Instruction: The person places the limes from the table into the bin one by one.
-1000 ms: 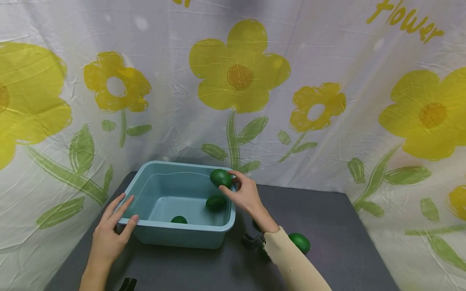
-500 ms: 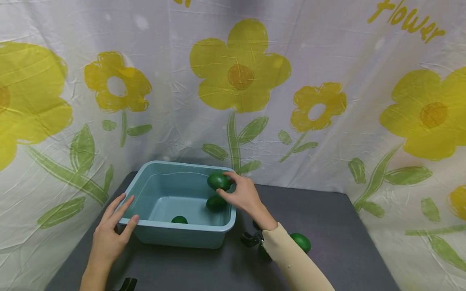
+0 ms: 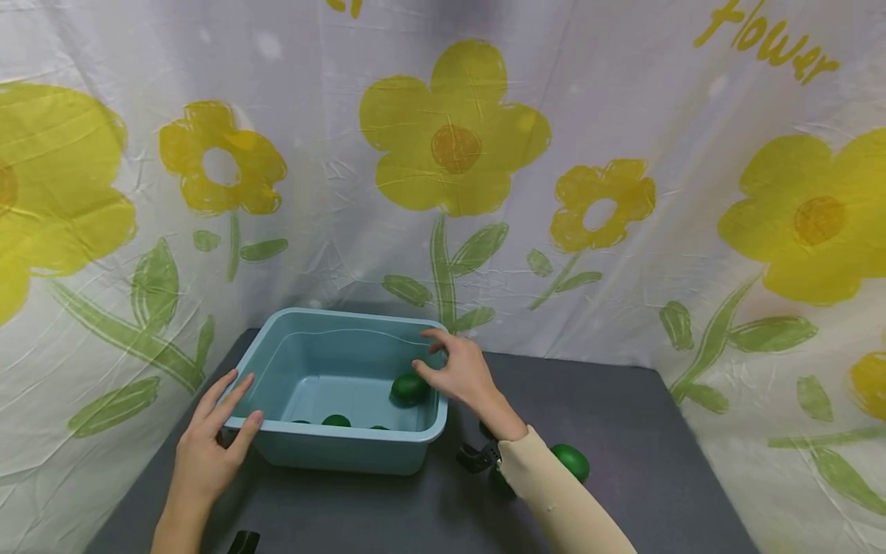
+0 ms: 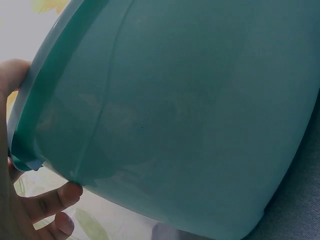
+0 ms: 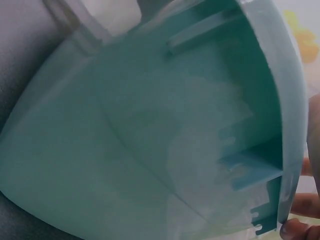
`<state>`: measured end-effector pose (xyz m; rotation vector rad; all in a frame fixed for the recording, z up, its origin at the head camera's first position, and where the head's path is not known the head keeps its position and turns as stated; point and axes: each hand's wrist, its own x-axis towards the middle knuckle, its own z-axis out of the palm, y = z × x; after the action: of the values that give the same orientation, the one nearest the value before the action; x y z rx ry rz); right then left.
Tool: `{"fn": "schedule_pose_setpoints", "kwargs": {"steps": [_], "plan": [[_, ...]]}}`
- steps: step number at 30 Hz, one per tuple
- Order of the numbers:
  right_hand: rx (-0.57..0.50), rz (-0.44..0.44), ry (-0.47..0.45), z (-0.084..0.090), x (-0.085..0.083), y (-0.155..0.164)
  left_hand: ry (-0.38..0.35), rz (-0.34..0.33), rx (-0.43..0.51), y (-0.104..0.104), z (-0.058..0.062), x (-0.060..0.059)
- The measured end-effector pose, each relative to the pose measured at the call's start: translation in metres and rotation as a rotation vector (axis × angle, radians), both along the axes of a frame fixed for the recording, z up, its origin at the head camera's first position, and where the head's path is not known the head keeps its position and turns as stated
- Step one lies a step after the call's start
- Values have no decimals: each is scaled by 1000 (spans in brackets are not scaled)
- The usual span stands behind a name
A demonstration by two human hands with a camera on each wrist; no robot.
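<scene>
A green ball [image 3: 409,388] lay in the tub [image 3: 332,446] at its right wall, directly below the right hand [image 3: 460,373], whose fingers were loosely spread and empty above the right rim. The left hand [image 3: 208,446] was farther off; it rested with straight fingers on the tub's near-left corner. Four balls showed in the tub, three barely visible above its near wall; one more [image 3: 571,462] lay on the table [image 3: 623,431] near the tub's right side.

Balls [image 3: 410,388] in tub [image 3: 346,446]; another ball [image 3: 571,461] right of it
</scene>
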<state>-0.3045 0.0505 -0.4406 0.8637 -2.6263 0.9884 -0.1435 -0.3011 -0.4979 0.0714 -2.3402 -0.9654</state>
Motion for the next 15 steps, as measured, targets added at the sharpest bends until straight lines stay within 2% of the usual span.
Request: {"fn": "schedule_pose_setpoints", "kwargs": {"steps": [8,15], "plan": [[-63,0,18,4,3,4,11,5,-9,-1,1,-2],[-140,-16,45,5,9,13,17,7,0,-2,-3,-2]]}}
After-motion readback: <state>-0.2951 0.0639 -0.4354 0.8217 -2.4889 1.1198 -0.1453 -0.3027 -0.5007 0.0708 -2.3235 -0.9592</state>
